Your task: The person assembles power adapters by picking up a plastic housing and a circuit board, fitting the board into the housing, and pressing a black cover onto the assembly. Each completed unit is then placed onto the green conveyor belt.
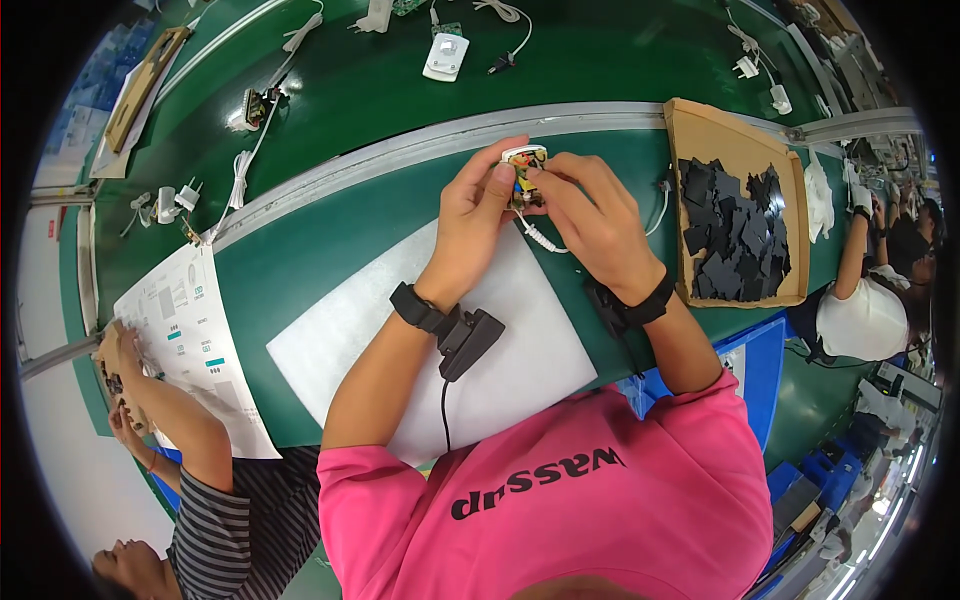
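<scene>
Over the far edge of the mat I hold an opened white charger (521, 154), its colourful inner components showing. My left hand (470, 210) is closed round its left side, thumb on the front. The fingers of my right hand (600, 212) pinch together against the exposed parts on the right. Whatever lies between those fingertips is too small to make out. A white coiled cord (540, 236) runs from the bottom of the charger, passes behind my right hand and leads toward a dark plug (665, 186). Below my forearms lies a white foam sheet (350, 345).
To the right, a cardboard tray (796, 225) holds many black sheet pieces (735, 235). Beyond a metal rail (620, 118), a green conveyor (360, 85) carries a white charger housing (446, 57) and corded parts. A co-worker's hands (118, 350) work at left beside a printed sheet (205, 345).
</scene>
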Demonstrator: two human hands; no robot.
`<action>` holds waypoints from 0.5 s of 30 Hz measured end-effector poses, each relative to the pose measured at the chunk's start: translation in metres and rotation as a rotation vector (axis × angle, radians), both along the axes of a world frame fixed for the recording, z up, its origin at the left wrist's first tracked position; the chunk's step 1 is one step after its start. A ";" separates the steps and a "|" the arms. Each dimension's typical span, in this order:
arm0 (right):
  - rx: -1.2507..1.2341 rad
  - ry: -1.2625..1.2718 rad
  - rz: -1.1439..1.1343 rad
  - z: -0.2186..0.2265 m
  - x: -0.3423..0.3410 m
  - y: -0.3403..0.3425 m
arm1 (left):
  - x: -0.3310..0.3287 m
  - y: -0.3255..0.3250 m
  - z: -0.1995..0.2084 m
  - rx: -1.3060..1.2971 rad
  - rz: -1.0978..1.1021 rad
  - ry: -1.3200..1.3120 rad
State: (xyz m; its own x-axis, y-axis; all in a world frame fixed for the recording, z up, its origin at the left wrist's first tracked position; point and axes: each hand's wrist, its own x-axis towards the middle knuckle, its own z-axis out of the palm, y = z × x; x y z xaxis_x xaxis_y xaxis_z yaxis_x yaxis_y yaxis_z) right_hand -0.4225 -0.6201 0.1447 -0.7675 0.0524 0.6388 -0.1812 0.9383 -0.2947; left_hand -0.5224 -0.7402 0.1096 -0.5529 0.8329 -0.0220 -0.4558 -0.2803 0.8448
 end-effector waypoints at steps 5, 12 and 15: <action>-0.033 0.009 0.003 0.000 0.000 0.000 | 0.001 0.001 0.000 0.010 0.038 -0.006; 0.009 -0.012 0.011 0.002 -0.002 -0.006 | -0.001 -0.002 -0.005 0.015 0.037 0.007; 0.003 -0.014 0.059 -0.002 -0.003 0.000 | -0.001 -0.003 -0.007 0.015 0.082 0.024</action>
